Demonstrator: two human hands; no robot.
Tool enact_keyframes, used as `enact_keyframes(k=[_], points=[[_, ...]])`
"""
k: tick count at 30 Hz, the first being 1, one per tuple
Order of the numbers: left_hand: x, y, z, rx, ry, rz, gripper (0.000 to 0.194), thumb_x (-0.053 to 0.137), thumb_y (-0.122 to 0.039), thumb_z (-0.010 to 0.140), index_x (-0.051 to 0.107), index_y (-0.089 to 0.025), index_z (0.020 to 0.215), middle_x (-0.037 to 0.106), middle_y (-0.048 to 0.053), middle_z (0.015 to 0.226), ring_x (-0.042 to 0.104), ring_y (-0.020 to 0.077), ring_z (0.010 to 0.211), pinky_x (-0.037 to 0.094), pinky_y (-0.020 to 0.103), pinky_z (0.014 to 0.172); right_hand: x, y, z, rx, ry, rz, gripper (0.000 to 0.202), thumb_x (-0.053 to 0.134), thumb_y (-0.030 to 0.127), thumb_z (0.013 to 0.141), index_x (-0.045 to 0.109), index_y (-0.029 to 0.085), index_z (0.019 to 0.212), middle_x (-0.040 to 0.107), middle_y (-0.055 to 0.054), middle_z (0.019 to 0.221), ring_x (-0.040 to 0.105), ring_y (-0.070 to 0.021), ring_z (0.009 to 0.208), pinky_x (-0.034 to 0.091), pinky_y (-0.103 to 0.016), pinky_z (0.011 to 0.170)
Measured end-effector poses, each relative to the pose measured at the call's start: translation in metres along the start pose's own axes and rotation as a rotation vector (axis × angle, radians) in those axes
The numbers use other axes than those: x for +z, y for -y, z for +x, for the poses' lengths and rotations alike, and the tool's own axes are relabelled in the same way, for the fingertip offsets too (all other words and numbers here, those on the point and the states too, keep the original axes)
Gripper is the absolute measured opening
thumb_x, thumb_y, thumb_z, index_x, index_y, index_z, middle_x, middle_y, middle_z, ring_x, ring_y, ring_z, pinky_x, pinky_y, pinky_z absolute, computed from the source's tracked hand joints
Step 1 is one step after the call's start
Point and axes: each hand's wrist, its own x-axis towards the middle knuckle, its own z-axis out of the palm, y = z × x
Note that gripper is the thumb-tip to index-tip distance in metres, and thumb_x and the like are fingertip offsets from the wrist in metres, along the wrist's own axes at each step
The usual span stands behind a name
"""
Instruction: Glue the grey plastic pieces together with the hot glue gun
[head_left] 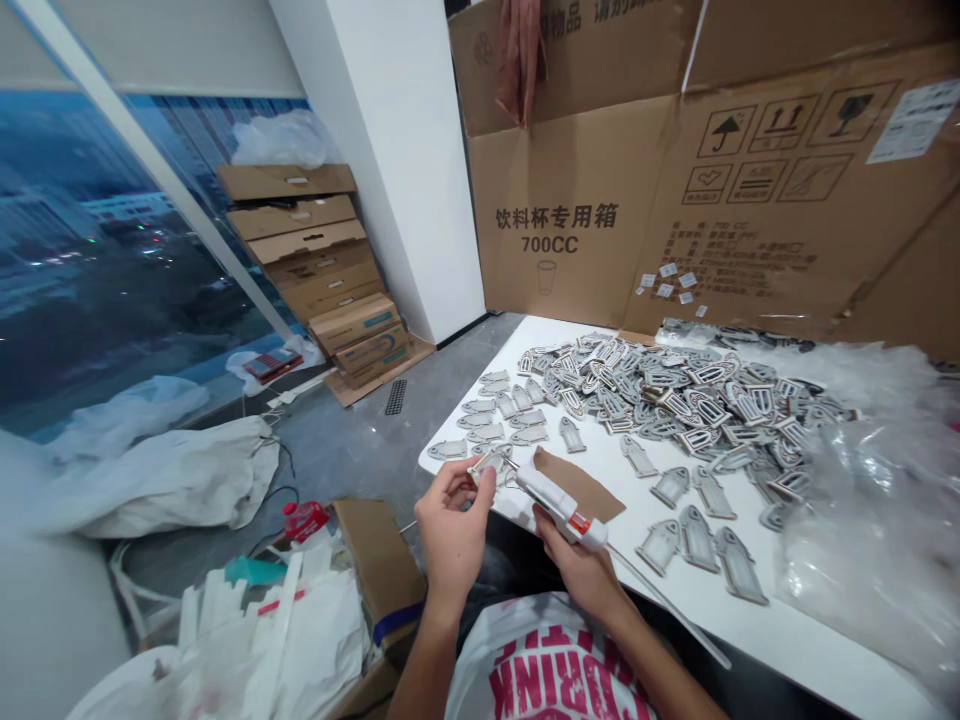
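Observation:
My left hand (pixel 456 520) is closed, pinching a small grey arch-shaped piece (pixel 491 462) between thumb and fingers over the table's near edge. My right hand (pixel 574 560) is wrapped round a white glue gun (pixel 559 500) with an orange-red part. The nozzle points left and reaches the held piece; whether it touches cannot be made out. A long, pale glue stick (pixel 667 605) extends from the gun's rear. Beneath the gun lies a brown cardboard scrap (pixel 589 487). Similar single pieces (pixel 529 420) lie in loose rows beyond my left hand, and more (pixel 697 540) are to the right.
A large heap of arch-shaped pieces (pixel 675 390) covers the back of the white table (pixel 832 650). Clear plastic bags (pixel 862 530) bulge at the right. Tall cardboard (pixel 570 170) stands behind. Left on the floor are stacked boxes (pixel 322 260) and a scrap-filled container with a cardboard flap (pixel 379 555).

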Motion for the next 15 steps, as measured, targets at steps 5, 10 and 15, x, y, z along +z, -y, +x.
enact_keyframes(k=[5,10,15], points=[[-0.009,0.009,0.007,0.000,-0.054,0.008,0.035,0.085,-0.048,0.088,0.081,-0.019,0.107,0.084,0.008,0.097,0.080,0.0232,0.088,0.067,0.031,0.080,-0.002,0.006,0.011,-0.054,-0.178,0.075,0.059,0.059,0.081,0.097,0.068,0.023,0.085,0.047,0.005,0.051,0.042,-0.0157,0.050,0.037,-0.033,0.052],[-0.013,0.012,0.012,0.053,0.026,0.032,0.027,0.083,-0.043,0.091,0.083,-0.020,0.106,0.084,0.007,0.108,0.080,0.0236,0.099,0.064,0.032,0.092,-0.005,0.008,0.017,-0.146,-0.129,0.188,0.055,0.060,0.074,0.100,0.065,0.022,0.114,0.043,0.009,0.055,0.040,-0.0143,0.051,0.035,-0.032,0.055],[-0.012,0.013,0.016,0.089,0.071,0.082,0.024,0.082,-0.038,0.091,0.083,-0.019,0.104,0.082,0.008,0.108,0.076,0.0239,0.100,0.060,0.032,0.092,-0.007,0.012,0.014,-0.152,0.070,0.236,0.046,0.064,0.068,0.099,0.064,0.023,0.110,0.052,0.007,0.064,0.041,-0.0120,0.047,0.033,-0.031,0.051]])
